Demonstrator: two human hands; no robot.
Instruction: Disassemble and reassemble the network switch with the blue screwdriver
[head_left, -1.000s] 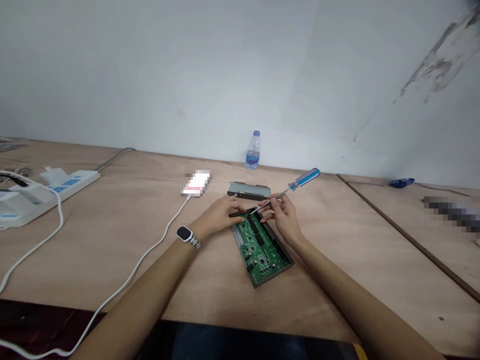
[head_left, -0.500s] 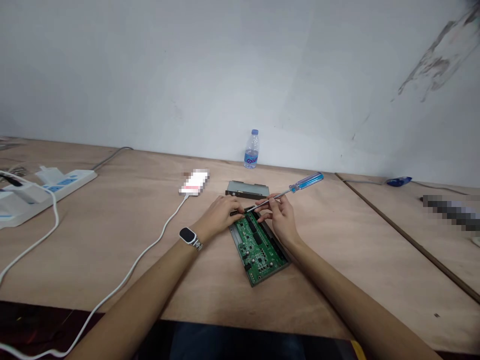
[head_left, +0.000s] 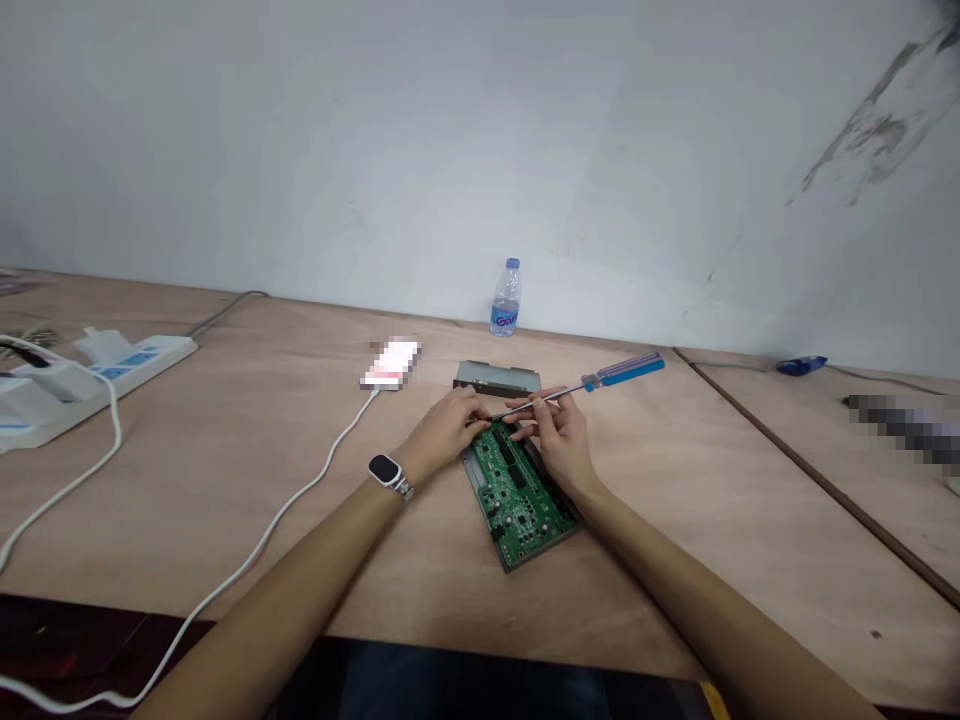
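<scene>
A green circuit board (head_left: pixel 517 510) in a shallow grey metal tray lies slantwise on the table. My right hand (head_left: pixel 561 438) is closed around the thin shaft of a screwdriver (head_left: pixel 624 372) with a clear blue handle, which points up to the right. The screwdriver's tip reaches the far end of the board, beside the fingers of my left hand. At that far left corner my left hand (head_left: pixel 452 425) is closed in a pinch; what lies between its fingertips is too hidden to make out. Just beyond both hands sits a grey metal cover (head_left: pixel 499 378) with a dark front edge.
A water bottle (head_left: pixel 505 300) stands by the wall. To the left are a phone (head_left: pixel 391 363) on a white cable (head_left: pixel 304 495) and a white power strip (head_left: pixel 142 358) with plugs. A seam (head_left: pixel 810 465) crosses the table at right, with a blue object (head_left: pixel 801 366) beyond it.
The screwdriver has turned about its shaft, and its handle has dropped slightly and shifted right. My left hand has moved a little to the right at the board's far end.
</scene>
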